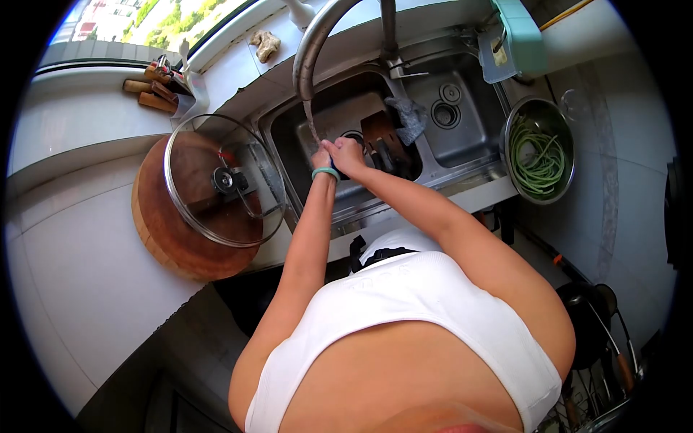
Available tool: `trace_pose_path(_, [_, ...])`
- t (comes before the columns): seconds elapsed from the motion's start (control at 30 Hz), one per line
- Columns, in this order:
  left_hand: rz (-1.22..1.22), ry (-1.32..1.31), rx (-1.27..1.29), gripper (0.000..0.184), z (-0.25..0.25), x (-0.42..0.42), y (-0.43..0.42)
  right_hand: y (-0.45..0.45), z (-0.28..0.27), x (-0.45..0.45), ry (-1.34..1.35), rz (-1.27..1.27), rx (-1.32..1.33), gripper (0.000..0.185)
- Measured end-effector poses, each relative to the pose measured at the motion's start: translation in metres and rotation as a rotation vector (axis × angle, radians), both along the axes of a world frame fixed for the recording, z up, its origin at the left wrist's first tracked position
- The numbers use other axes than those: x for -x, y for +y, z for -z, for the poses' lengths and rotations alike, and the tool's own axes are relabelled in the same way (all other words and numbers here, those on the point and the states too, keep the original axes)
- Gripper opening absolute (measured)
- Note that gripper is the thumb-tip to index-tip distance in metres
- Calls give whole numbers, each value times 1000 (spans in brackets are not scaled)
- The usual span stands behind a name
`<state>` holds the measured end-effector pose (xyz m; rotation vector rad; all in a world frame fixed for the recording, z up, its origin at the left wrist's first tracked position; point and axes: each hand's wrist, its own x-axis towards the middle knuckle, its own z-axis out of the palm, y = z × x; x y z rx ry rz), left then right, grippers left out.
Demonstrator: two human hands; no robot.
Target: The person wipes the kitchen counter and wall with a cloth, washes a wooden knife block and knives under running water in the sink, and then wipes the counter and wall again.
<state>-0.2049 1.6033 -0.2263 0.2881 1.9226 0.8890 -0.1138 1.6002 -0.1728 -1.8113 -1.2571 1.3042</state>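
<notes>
Water runs from the curved faucet (317,47) onto my two hands, which touch each other over the left sink basin (285,148). My left hand (322,156), with a green bangle at its wrist, is under the stream. Against it, on the right, lies my right hand (346,154), its fingers bent over the left one. The fingers are too small to make out well, and no object shows between them. Just right of my hands, a brown object (377,128) and dark items rest in the basin. A crumpled clear plastic bag (409,119) hangs by the divider.
On the left, a glass lid (189,218) lies over a round wooden board (155,227). A steel bowl (568,169) of green beans (535,162) stands right of the right basin (473,144). Ginger (266,45) and a knife holder (189,101) are near the window.
</notes>
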Motion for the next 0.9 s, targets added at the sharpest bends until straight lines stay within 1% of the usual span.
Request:
trace_pose_path(0.03, [10, 37, 10, 34, -8, 0, 0, -3, 4, 2, 1, 0, 1, 45])
trace_pose_path(0.1, [26, 77, 14, 37, -18, 4, 3, -7, 11, 7, 94, 71, 43, 48])
trace_pose_path(0.13, [20, 78, 13, 37, -14, 10, 4, -9, 27, 15, 95, 65, 42, 48])
trace_pose_path(0.2, [28, 53, -51, 36, 5, 35, 13, -9, 63, 30, 30, 246, 95, 51])
trace_pose_path(0.23, [116, 106, -23, 34, 4, 45, 17, -8, 64, 24, 163, 174, 245, 49])
trace_pose_path(0.27, [221, 76, -27, 31, 2, 56, 19, -4, 65, 15, 162, 167, 242, 49])
trace_pose_path(0.33, [181, -9, -26, 25, -18, 57, 20, 4, 54, -1, 1032, -26, 515, 45])
trace_pose_path(0.37, [172, -7, -30, 25, -29, 52, 20, 6, 43, -4, 1088, 84, 573, 39])
trace_pose_path(0.4, [95, 29, -88, 23, -46, 39, 20, 13, 20, -9, 1085, 72, 575, 39])
trace_pose_path(0.43, [16, 66, -143, 22, -54, 30, 17, 20, -2, -14, 1071, 127, 673, 38])
trace_pose_path(0.47, [6, 65, -144, 22, -54, 27, 15, 24, -11, -17, 1053, 182, 771, 37])
trace_pose_path(0.5, [-31, -5, -153, 23, -54, 25, 14, 29, -5, -17, 1126, 211, 759, 38])
trace_pose_path(0.53, [-69, -77, -162, 24, -52, 22, 12, 33, 3, -18, 1118, 202, 765, 38])
trace_pose_path(0.57, [-113, -171, -210, 34, -49, 19, 9, 37, 11, -20, 978, 194, 680, 41])
trace_pose_path(0.6, [-129, -177, -211, 34, -50, 14, 4, 41, 11, -21, 837, 184, 594, 45])
trace_pose_path(0.63, [-115, -150, -170, 41, -50, 8, -3, 46, 11, -22, 675, 255, 541, 51])
trace_pose_path(0.67, [-103, -125, -128, 48, -50, 4, -9, 49, 13, -29, 458, 188, 434, 58])
trace_pose_path(0.7, [-36, -211, -36, 60, -30, 5, -15, 52, 21, -37, 240, 137, 269, 63])
trace_pose_path(0.73, [23, -259, 43, 65, -26, -2, -24, 56, 26, -47, 26, 77, 100, 68])
trace_pose_path(0.8, [362, -148, 62, 74, -17, -21, -39, 66, 30, -72, -163, -62, -37, 71])
trace_pose_path(0.83, [327, -165, 65, 74, -10, -33, -44, 72, 31, -85, -135, -161, -38, 65])
trace_pose_path(0.87, [492, -184, 4, 80, -4, -45, -51, 75, 34, -91, -79, -118, 9, 54])
trace_pose_path(0.9, [656, -201, -63, 85, 2, -54, -57, 74, 25, -95, 109, -4, 137, 51])
